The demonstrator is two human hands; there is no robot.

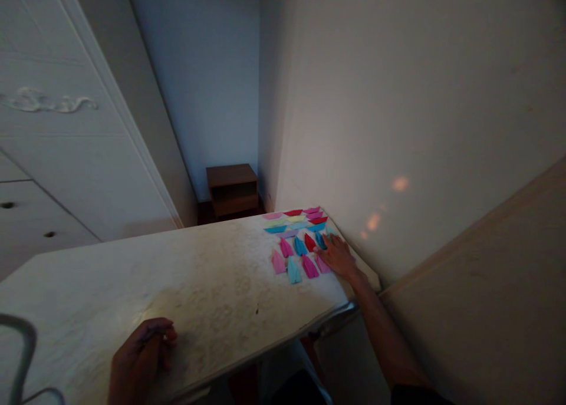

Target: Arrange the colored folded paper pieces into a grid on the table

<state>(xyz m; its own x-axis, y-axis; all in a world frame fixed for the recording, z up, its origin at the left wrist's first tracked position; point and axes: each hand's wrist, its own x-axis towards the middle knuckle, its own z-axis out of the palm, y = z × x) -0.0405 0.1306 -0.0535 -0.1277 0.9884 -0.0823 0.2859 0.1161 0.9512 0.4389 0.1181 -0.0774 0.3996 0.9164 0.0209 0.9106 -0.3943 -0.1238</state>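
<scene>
Small folded paper pieces in pink, red, blue and pale colours lie at the right end of a pale, stained table [198, 275]. The far ones are long flat shapes in rows, such as a red one [293, 213]. Nearer ones are pointed, among them a light blue piece [293, 271] and a magenta piece [309, 267]. My right hand [338, 254] rests over the pieces at the right edge, fingers stretched out, partly covering a few. My left hand [144, 352] is at the table's near left, its fingers curled closed; anything inside is hidden.
A wall [398, 116] runs along the table's right end. White cabinetry [88, 169] with drawers stands at the left. A low brown bedside table [232, 187] sits in the far corner. A curved grey tube [26, 346] rises at the lower left.
</scene>
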